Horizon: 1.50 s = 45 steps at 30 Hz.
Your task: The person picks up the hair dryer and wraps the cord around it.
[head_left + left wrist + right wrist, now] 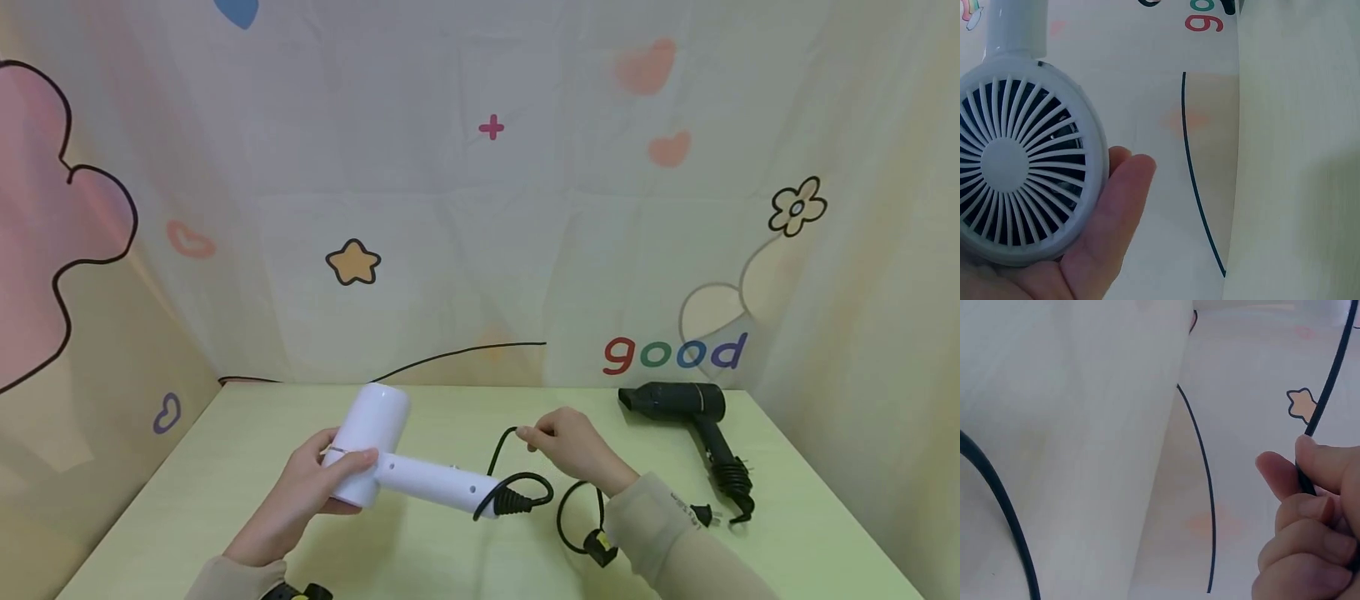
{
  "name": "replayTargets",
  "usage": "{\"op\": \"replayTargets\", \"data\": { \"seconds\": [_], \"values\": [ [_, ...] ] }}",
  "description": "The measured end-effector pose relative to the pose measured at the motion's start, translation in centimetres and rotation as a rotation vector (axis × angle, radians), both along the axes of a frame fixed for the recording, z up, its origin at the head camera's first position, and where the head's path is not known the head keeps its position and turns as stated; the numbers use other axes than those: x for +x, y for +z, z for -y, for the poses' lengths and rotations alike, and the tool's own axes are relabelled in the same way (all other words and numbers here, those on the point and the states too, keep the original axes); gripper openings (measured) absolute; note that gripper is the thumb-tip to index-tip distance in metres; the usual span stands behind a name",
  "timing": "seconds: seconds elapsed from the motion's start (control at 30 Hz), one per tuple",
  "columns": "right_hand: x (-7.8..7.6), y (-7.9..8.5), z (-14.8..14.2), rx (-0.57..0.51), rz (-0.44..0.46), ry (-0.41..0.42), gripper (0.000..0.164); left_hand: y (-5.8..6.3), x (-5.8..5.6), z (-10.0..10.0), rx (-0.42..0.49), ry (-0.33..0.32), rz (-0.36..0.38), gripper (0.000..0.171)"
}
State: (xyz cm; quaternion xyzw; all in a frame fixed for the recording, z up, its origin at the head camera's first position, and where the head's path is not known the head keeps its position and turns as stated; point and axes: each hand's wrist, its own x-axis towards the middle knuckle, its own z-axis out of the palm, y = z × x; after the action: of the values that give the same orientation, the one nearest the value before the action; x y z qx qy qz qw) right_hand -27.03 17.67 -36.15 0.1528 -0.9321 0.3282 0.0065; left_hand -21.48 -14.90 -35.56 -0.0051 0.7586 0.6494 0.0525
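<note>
A white hair dryer (429, 481) is held above the table, its handle pointing right. My left hand (300, 482) grips its barrel, with the thumb across the side. In the left wrist view, the slatted round grille (1005, 165) at the barrel's end faces the camera. A black cord (495, 450) comes from the handle's end, where part of it loops round. My right hand (573, 442) pinches this cord between thumb and fingertips. The right wrist view shows the cord (1332, 375) running up from the curled fingers (1300, 537).
A black hair dryer (678, 402) lies at the table's back right, its cord (731, 482) wound round the handle. Near the right sleeve is a black plug (702, 514); whose cord it ends, I cannot tell. Printed cloth (450, 208) hangs behind the pale table (225, 467).
</note>
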Motion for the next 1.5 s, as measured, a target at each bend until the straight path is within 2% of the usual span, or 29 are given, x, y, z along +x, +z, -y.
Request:
{"op": "replayTargets", "data": {
  "seconds": [0.33, 0.57, 0.77, 1.0, 1.5],
  "values": [
    [-0.2, 1.4, -0.2, -0.060, -0.005, -0.062, 0.031, -0.4, 0.3, 0.5, -0.066, -0.054, 0.000, 0.056],
    [-0.2, 2.4, -0.7, -0.072, -0.087, -0.090, 0.029, -0.5, 0.3, 0.6, -0.096, -0.067, -0.014, 0.059],
    [0.1, 3.3, -0.9, -0.098, -0.109, -0.132, 0.029, -0.8, 0.3, 0.6, -0.148, -0.064, -0.019, 0.066],
    [0.7, 4.2, -0.8, -0.149, -0.126, -0.136, 0.029, -1.2, 0.1, 0.2, -0.183, -0.033, -0.031, 0.070],
    [2.6, 5.8, 0.2, -0.175, -0.217, -0.077, 0.022, -1.6, -0.3, -0.3, -0.292, 0.025, -0.053, 0.078]
  ]
}}
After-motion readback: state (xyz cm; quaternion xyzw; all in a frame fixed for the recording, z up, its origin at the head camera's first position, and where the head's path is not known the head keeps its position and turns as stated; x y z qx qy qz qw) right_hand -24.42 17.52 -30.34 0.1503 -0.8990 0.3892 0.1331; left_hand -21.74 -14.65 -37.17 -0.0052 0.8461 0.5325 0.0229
